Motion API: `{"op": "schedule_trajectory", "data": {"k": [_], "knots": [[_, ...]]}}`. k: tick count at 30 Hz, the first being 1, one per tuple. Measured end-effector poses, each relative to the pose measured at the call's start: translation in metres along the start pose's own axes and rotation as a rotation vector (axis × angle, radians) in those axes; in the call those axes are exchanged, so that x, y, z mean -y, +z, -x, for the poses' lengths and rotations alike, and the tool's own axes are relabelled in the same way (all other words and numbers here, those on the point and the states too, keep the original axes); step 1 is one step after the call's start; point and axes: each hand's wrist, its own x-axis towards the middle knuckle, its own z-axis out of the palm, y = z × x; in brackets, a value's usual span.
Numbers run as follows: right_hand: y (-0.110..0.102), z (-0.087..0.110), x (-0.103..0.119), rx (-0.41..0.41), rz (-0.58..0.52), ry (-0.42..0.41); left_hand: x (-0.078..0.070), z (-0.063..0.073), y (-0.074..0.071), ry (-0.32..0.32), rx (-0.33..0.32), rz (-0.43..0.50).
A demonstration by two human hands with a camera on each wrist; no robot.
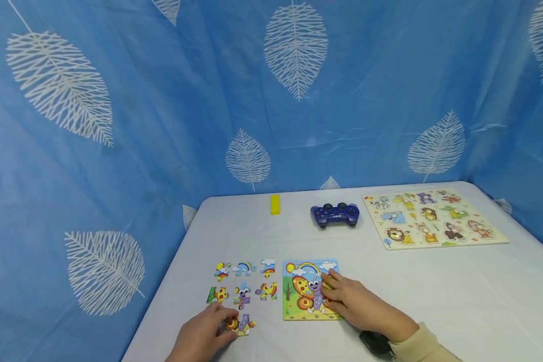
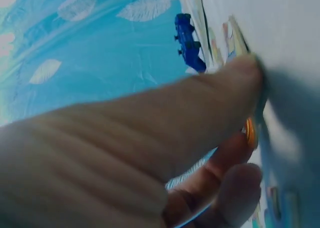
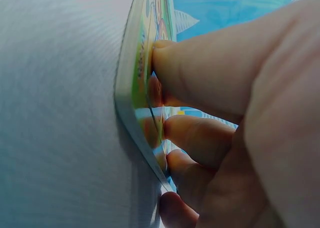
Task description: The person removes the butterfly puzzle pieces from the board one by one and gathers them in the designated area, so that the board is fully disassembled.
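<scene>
My left hand (image 1: 202, 332) is at the lower left of the table, thumb and fingertips about a puzzle piece (image 1: 244, 326) with an orange swirl and a purple body. Part of that piece is hidden by the fingers; in the left wrist view its orange edge (image 2: 251, 133) shows between them. Above it lie several loose jigsaw pieces, among them a rainbow piece (image 1: 244, 268) and a purple-faced piece (image 1: 242, 294). Fingers spread, my right hand (image 1: 362, 304) rests on the right side of a square butterfly puzzle board (image 1: 294, 306), touching its surface and covering part of the picture.
A yellow block (image 1: 275, 204) and a blue game controller (image 1: 335, 215) lie toward the table's back edge. At the back right is an animal puzzle board (image 1: 414, 221). A blue leaf-patterned curtain (image 1: 199, 100) hangs behind the white table (image 1: 434, 291).
</scene>
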Motion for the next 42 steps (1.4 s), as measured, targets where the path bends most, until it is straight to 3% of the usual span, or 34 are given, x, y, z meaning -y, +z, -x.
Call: {"op": "schedule_trajectory", "data": {"k": [6,13,17,22,25,28,32,35,38,42], "knots": [[-0.002,0.0,0.001,0.003,-0.009,0.003,-0.006,-0.002,0.002,-0.028,0.005,-0.069],[-0.001,0.0,0.002,-0.004,0.0,0.002,-0.01,-0.002,0.001,-0.08,0.036,-0.077],[-0.001,-0.001,0.003,-0.001,0.012,-0.001,-0.019,0.001,-0.003,-0.096,-0.013,-0.097],[-0.004,-0.001,0.003,0.003,0.022,0.01,-0.055,-0.004,-0.004,-0.019,-0.112,0.0],[-0.004,-0.001,0.002,-0.004,-0.001,0.029,-0.084,-0.012,0.0,0.075,-0.078,0.127],[-0.002,0.0,0.001,-0.051,-0.026,0.05,-0.112,-0.022,0.006,0.168,-0.021,0.193],[0.0,0.001,0.0,-0.176,-0.025,0.087,-0.141,-0.039,0.016,0.276,-0.009,0.186],[0.0,0.002,-0.002,-0.251,-0.007,0.132,-0.156,-0.053,0.026,0.347,-0.023,0.127],[-0.001,0.003,-0.004,-0.26,-0.007,0.147,-0.167,-0.066,0.036,0.347,-0.025,0.052],[-0.003,0.001,-0.008,-0.219,-0.034,0.139,-0.171,-0.075,0.05,0.28,-0.027,0.029]]}}
